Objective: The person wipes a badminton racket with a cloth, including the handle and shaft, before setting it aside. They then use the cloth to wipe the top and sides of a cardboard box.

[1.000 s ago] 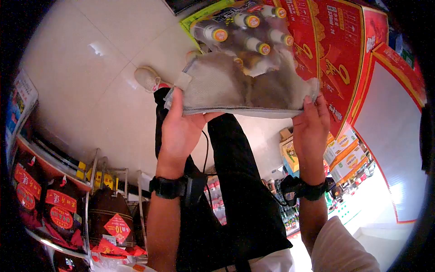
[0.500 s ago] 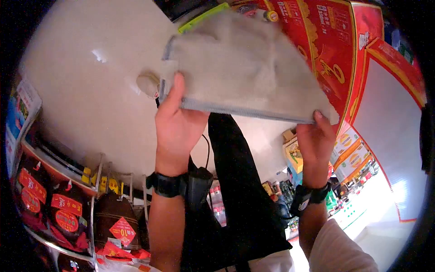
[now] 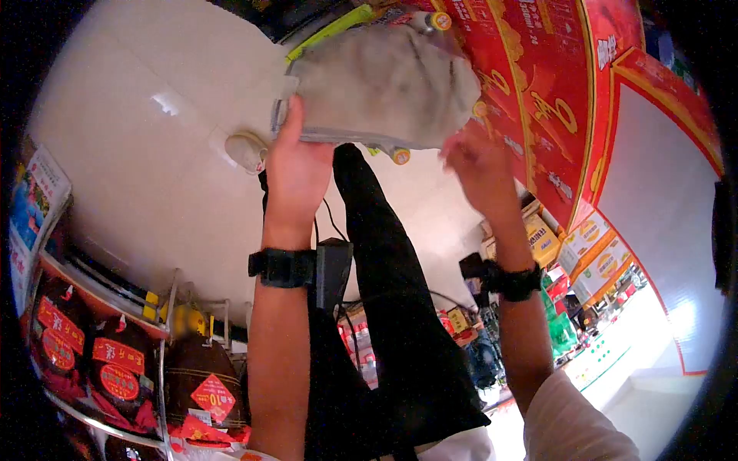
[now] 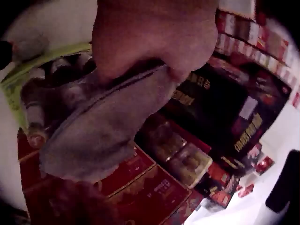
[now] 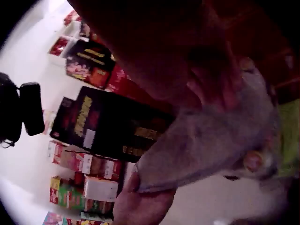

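Note:
A grey cloth [image 3: 377, 84] with a darker stitched edge hangs from my left hand [image 3: 296, 173], thumb on top of its left end and the other fingers beneath. The left wrist view shows the same cloth [image 4: 103, 122] under the left hand [image 4: 154, 35]. My right hand [image 3: 484, 173] is beside the cloth's lower right edge, fingers loosely bent; whether they touch it is unclear. In the right wrist view its fingers [image 5: 222, 93] overlap the cloth [image 5: 201, 140], whose far corner the left hand [image 5: 143, 204] pinches.
Capped bottles [image 3: 440, 21] in a pack show around the cloth. Red cartons [image 3: 538, 100] stand at the right, brown bagged goods [image 3: 204, 376] on a rack at the lower left. Tiled floor [image 3: 154, 154] and a shoe [image 3: 246, 151] lie beyond.
The cloth's right end has left my right hand's grip and drawn in to the left. Both hands have moved up in the head view, the right one also leftward.

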`<act>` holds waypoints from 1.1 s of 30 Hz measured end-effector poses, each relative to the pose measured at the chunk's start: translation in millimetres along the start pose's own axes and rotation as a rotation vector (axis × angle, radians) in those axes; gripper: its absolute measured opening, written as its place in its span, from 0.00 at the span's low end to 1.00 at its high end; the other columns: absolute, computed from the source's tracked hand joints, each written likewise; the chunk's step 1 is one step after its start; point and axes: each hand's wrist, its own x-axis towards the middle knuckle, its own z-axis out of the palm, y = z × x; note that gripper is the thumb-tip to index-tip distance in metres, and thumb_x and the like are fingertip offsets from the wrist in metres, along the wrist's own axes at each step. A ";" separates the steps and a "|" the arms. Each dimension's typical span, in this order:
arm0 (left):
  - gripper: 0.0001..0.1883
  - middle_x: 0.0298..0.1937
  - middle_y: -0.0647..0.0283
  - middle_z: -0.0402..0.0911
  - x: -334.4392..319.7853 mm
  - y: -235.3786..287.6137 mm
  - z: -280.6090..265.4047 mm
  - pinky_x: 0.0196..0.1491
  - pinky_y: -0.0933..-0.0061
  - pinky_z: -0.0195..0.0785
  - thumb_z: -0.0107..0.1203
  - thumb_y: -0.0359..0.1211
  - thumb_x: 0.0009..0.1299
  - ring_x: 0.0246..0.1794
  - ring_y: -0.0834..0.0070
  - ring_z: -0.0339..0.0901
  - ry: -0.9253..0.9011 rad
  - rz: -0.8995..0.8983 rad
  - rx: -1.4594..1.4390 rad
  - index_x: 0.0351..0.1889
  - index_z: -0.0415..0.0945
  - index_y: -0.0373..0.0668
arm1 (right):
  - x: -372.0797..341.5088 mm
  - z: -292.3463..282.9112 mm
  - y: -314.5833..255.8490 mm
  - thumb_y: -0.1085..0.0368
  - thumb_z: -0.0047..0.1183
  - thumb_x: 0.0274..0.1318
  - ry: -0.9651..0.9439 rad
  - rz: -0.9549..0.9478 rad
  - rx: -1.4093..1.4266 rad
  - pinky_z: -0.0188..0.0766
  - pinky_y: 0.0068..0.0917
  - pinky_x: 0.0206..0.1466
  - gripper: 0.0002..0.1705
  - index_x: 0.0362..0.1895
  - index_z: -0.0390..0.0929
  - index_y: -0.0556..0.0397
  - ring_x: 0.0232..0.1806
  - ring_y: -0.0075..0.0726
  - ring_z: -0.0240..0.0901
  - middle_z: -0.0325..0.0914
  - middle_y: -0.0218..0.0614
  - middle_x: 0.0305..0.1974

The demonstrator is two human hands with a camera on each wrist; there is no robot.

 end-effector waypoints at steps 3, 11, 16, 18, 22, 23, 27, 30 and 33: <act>0.16 0.50 0.59 0.75 -17.6 12.2 21.7 0.52 0.69 0.64 0.46 0.33 0.70 0.49 0.71 0.71 -0.123 0.143 0.408 0.53 0.69 0.37 | 30.7 -35.9 -73.6 0.72 0.55 0.43 0.261 -0.328 -0.133 0.69 0.32 0.50 0.20 0.45 0.70 0.58 0.47 0.46 0.71 0.74 0.45 0.41; 0.14 0.50 0.49 0.74 -63.5 42.7 95.0 0.53 0.62 0.63 0.51 0.30 0.61 0.52 0.54 0.71 -0.951 0.195 1.141 0.44 0.73 0.36 | 10.6 -104.5 -154.9 0.70 0.60 0.33 -0.251 -0.889 -0.556 0.64 0.38 0.52 0.31 0.49 0.67 0.54 0.50 0.51 0.67 0.71 0.46 0.45; 0.13 0.52 0.49 0.72 -83.6 38.3 91.7 0.54 0.60 0.63 0.49 0.30 0.60 0.53 0.51 0.69 -1.016 -0.113 1.185 0.44 0.73 0.39 | -36.8 -103.3 -143.1 0.72 0.53 0.34 -0.577 -0.513 -0.384 0.68 0.40 0.43 0.18 0.37 0.72 0.51 0.37 0.51 0.72 0.74 0.40 0.31; 0.14 0.48 0.51 0.74 -85.7 35.8 87.1 0.51 0.61 0.65 0.49 0.29 0.60 0.49 0.53 0.72 -0.970 -0.166 1.190 0.45 0.73 0.39 | -40.6 -106.0 -138.0 0.74 0.52 0.34 -0.702 -0.361 -0.351 0.69 0.38 0.40 0.17 0.35 0.71 0.52 0.36 0.51 0.72 0.73 0.41 0.30; 0.14 0.41 0.51 0.76 -81.7 38.9 92.2 0.45 0.64 0.68 0.51 0.30 0.59 0.41 0.55 0.75 -0.639 0.172 1.469 0.44 0.73 0.39 | -33.3 -109.4 -126.9 0.76 0.51 0.32 -0.575 -0.273 -0.531 0.68 0.36 0.36 0.15 0.31 0.69 0.55 0.35 0.49 0.72 0.71 0.40 0.28; 0.15 0.41 0.52 0.77 -78.9 41.8 99.7 0.46 0.64 0.68 0.52 0.30 0.58 0.42 0.55 0.75 -0.623 0.241 1.486 0.44 0.73 0.39 | -29.6 -113.6 -127.4 0.74 0.54 0.33 -0.451 -0.365 -0.514 0.66 0.32 0.33 0.13 0.29 0.69 0.55 0.32 0.45 0.71 0.71 0.39 0.27; 0.17 0.41 0.54 0.77 -73.2 57.0 132.7 0.48 0.63 0.67 0.53 0.32 0.54 0.43 0.56 0.75 -0.647 0.500 1.523 0.43 0.75 0.41 | -24.3 -135.2 -155.9 0.73 0.56 0.28 0.089 -0.614 -0.465 0.68 0.27 0.32 0.11 0.24 0.71 0.56 0.29 0.39 0.73 0.72 0.37 0.24; 0.17 0.41 0.55 0.77 -70.6 64.6 152.9 0.49 0.62 0.67 0.53 0.33 0.53 0.44 0.57 0.75 -0.721 0.706 1.508 0.42 0.75 0.42 | -37.5 -144.5 -171.3 0.70 0.56 0.32 0.389 -0.669 -0.542 0.70 0.31 0.30 0.10 0.24 0.72 0.61 0.26 0.42 0.73 0.75 0.44 0.27; 0.17 0.42 0.56 0.77 -71.0 65.4 155.4 0.51 0.60 0.66 0.53 0.34 0.52 0.46 0.57 0.74 -0.762 0.845 1.504 0.41 0.76 0.43 | -46.2 -148.0 -158.4 0.65 0.55 0.34 0.350 -0.787 -0.478 0.70 0.35 0.29 0.12 0.23 0.70 0.61 0.27 0.47 0.73 0.74 0.50 0.26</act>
